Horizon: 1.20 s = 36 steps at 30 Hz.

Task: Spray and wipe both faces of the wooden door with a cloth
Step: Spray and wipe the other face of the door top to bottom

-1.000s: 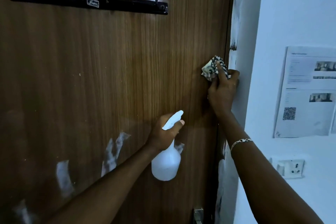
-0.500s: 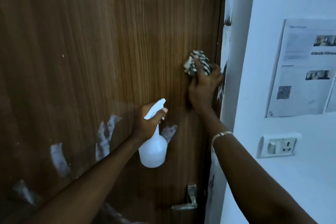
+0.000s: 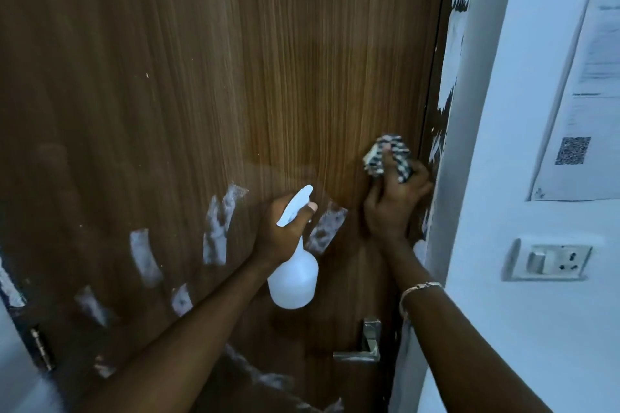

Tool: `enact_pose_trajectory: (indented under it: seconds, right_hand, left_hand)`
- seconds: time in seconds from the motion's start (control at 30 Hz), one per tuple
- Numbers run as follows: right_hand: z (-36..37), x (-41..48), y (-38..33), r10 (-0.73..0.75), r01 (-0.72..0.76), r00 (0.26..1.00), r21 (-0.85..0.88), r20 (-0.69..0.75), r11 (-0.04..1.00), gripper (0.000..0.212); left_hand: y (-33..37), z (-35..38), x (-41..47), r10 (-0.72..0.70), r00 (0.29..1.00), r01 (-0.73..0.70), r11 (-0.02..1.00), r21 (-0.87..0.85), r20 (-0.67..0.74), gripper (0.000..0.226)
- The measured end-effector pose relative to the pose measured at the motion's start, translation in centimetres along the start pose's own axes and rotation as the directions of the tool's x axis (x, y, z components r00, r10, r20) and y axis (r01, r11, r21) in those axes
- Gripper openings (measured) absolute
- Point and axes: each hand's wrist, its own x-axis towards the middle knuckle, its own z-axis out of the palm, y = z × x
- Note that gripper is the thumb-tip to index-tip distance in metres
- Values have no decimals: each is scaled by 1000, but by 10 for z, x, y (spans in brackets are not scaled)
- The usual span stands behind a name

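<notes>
From your head camera, the wooden door fills the frame: dark brown vertical grain, glossy, with a lighter patch at mid-height and white smears scattered across its lower half. Your right hand presses a bunched black-and-white cloth against the door near its right edge, fingers curled round it. Just to its left, your left hand grips the neck of a white spray bottle, which hangs above the metal door handle. A wall socket and a paper notice sit on the white wall to the right.
</notes>
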Motion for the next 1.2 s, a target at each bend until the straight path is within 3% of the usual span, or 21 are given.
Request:
enact_pose_trajectory:
  seconds: [0.07,0.13,0.17,0.2,0.27,0.33,0.4,0.43,0.53,0.6,0.67,0.7,0.73,0.77,0.83,0.9,0.97,1.03,1.1,1.13,1.2]
  right_hand:
    - [7,-38,11,-237,254,947,-55,215,966,61]
    - [0,-77,45,-443,504,808,-64,388,861,64]
    - [-8,-85,60,-458,523,786,-53,416,850,66]
    - [-16,-84,68,-411,459,827,-39,384,887,72]
    - [-20,-60,56,-145,145,972,13,185,989,81]
    - [-12,-21,24,98,-96,995,67,-22,993,76]
    - [0,3,-14,105,-99,992,78,-75,992,72]
    - [6,7,-26,81,-76,995,78,-61,994,71]
    - [17,-11,-52,24,-31,994,65,108,997,70]
    - [28,-39,-60,-169,170,944,22,282,985,65]
    - [41,-77,-47,-484,512,775,47,406,858,58]
    - [46,-94,-28,-586,617,689,77,426,783,59]
    - [45,-108,-10,-622,657,648,91,439,749,65]
    - [39,-115,5,-598,640,659,76,457,764,76]
    - [23,-104,3,-406,436,808,30,428,899,94]
    - [25,-74,-37,-94,94,959,13,268,995,83]
    - [47,-43,-95,36,-40,995,44,90,998,68]
    - [72,-48,-132,-165,158,971,54,172,986,63]
    - [90,-92,-127,-437,453,832,36,343,891,64]
    - [94,-116,-114,-511,539,769,41,384,841,69]
    - [85,-139,-80,-509,546,763,24,397,837,80]
  left_hand:
    - [3,3,-5,22,999,-22,1000,-17,24,32]
    - [-3,3,-11,38,999,-37,999,-13,24,22]
    - [-7,2,-16,66,998,-66,998,-8,2,21]
    - [-10,0,-21,86,996,-86,996,1,-31,22]
    - [-14,-1,-32,132,988,-130,991,28,-81,27]
    - [-19,-3,-42,168,984,-165,985,56,-55,30]
    - [-26,-8,-55,224,975,-219,962,162,-12,28]
    - [-31,-12,-61,167,986,-162,967,196,-9,25]
    - [-36,-21,-82,66,995,-44,964,263,-75,33]
    - [-45,-26,-93,162,976,-106,937,332,-145,31]
    - [-54,-35,-96,133,978,-75,942,328,-159,31]
    - [-57,-43,-97,97,976,-31,949,313,-197,34]
    - [-62,-52,-96,73,969,-1,957,290,-236,38]
    - [-64,-60,-95,70,960,9,960,279,-272,40]
    - [-60,-76,-94,100,945,-12,962,272,-312,37]
    - [-55,-90,-88,76,957,-3,968,253,-281,38]
    - [-61,-104,-83,44,968,21,967,253,-249,39]
    - [-66,-115,-78,66,981,-18,967,254,-183,45]
    - [-64,-126,-73,84,981,-41,970,239,-176,47]
    - [-64,-133,-74,93,979,-49,971,233,-183,46]
    - [-58,-143,-78,107,969,-54,971,233,-223,52]
